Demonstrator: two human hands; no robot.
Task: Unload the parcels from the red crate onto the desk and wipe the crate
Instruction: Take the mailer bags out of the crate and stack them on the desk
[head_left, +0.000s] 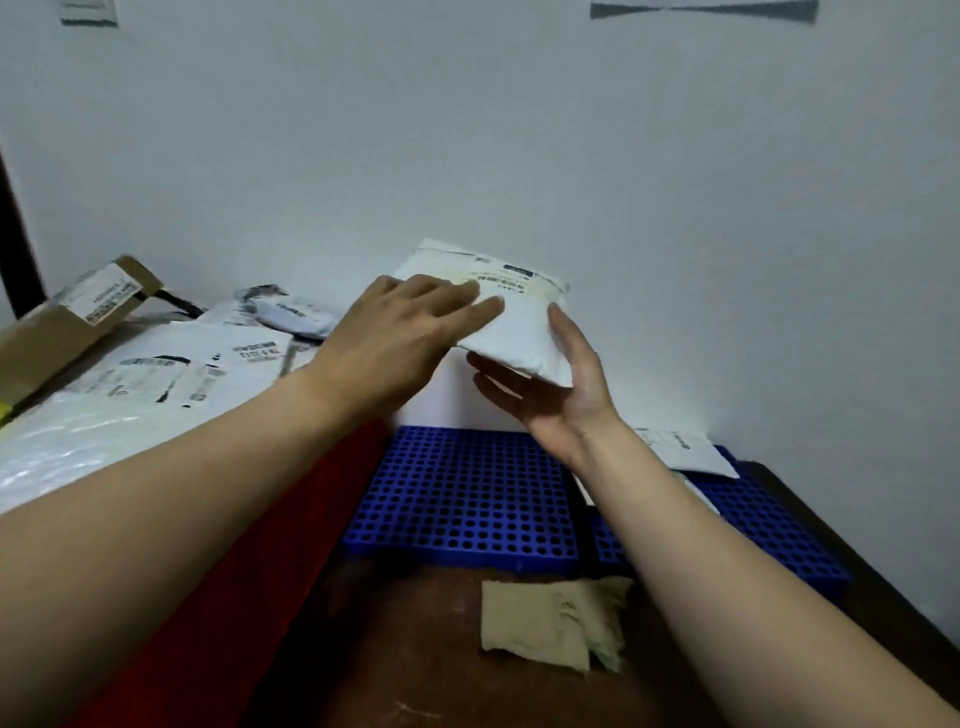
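Fingers (480, 307) of left hand (395, 338) and right hand (558, 400) sandwich a parcel (519, 338).

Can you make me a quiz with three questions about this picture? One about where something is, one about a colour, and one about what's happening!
1. Where is the beige cloth?
A) on the brown desk, in front of the trays
B) inside the crate
C) in a hand

2. What colour are the trays with holes?
A) green
B) blue
C) yellow

3. What is happening to the white parcel?
A) lying on the floor
B) torn open
C) held up by hands

Answers:
1 A, it lies flat on the desk by the trays' front edge.
2 B, both are bright blue.
3 C, the right hand holds it from below and the left hand rests on top.
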